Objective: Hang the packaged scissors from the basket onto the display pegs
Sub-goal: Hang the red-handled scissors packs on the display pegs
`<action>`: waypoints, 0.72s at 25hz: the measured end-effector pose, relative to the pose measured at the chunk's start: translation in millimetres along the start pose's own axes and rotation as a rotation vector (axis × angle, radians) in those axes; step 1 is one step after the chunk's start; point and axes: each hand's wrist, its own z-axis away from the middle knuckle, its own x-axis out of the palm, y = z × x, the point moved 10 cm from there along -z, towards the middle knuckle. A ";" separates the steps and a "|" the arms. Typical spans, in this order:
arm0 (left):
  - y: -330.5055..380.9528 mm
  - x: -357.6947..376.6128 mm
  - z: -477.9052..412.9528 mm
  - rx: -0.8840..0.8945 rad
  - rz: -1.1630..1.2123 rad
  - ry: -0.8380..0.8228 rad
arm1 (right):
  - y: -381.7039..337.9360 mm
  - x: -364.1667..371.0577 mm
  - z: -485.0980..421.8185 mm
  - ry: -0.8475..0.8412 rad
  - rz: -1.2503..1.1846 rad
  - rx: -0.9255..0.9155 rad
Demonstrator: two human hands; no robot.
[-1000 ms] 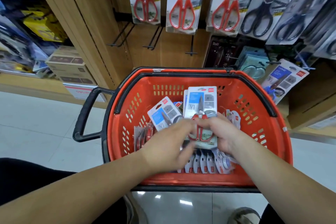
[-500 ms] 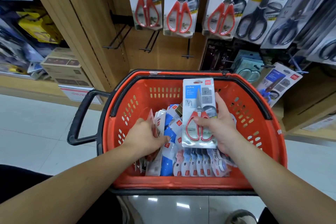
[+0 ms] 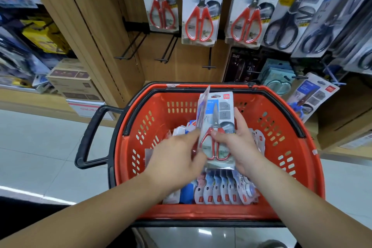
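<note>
- A red plastic basket with a black rim and black side handle stood on the pale floor below the display.
- Along its 6 o'clock wall stood a row of small white carded packets, at least six, each with a red square. More packets lay toward 9 o'clock, too jumbled to count.
- Above the basket's middle, the right hand gripped one carded pack of red-handled scissors upright, thumb on the handles and fingers curled behind.
- The left hand pinched a second carded pack, turned edge-on, touching the first at its 9 o'clock side.
- At 12 o'clock on the wooden panel hung three packs of red-handled scissors.
- At 1 o'clock hung two packs of black-handled scissors. Those further right were blurred.
- Three black metal pegs jutted out at 11 to 12 o'clock, under the hanging packs.
</note>
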 end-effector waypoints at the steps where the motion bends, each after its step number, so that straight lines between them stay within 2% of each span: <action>1: 10.6 3.9 1.8 0.063 -0.012 0.002 | -3.7 6.2 0.0 -0.006 -0.043 0.006; 5: 22.1 9.5 4.3 0.227 -0.129 0.122 | -30.2 28.5 6.7 -0.041 -0.088 -0.062; 8: 27.2 -0.6 -0.8 0.274 -0.033 0.115 | -45.5 31.3 8.5 -0.036 -0.024 -0.142; 9: 26.4 -11.1 -5.7 0.277 0.010 0.128 | -51.5 31.4 8.8 -0.029 -0.006 -0.168; 11: 6.7 -40.8 -20.1 0.158 0.060 0.228 | -66.0 31.3 8.7 -0.021 -0.017 -0.227; 13: -18.3 -65.1 -29.6 -0.020 0.235 0.288 | -84.0 31.5 11.5 -0.010 -0.057 -0.284; 16: -17.6 -70.4 -37.1 -0.129 0.768 0.250 | -116.7 40.5 21.1 0.030 -0.097 -0.388; 18: -14.9 -81.4 -36.4 -0.214 0.914 0.314 | -135.7 50.8 26.7 0.056 -0.104 -0.444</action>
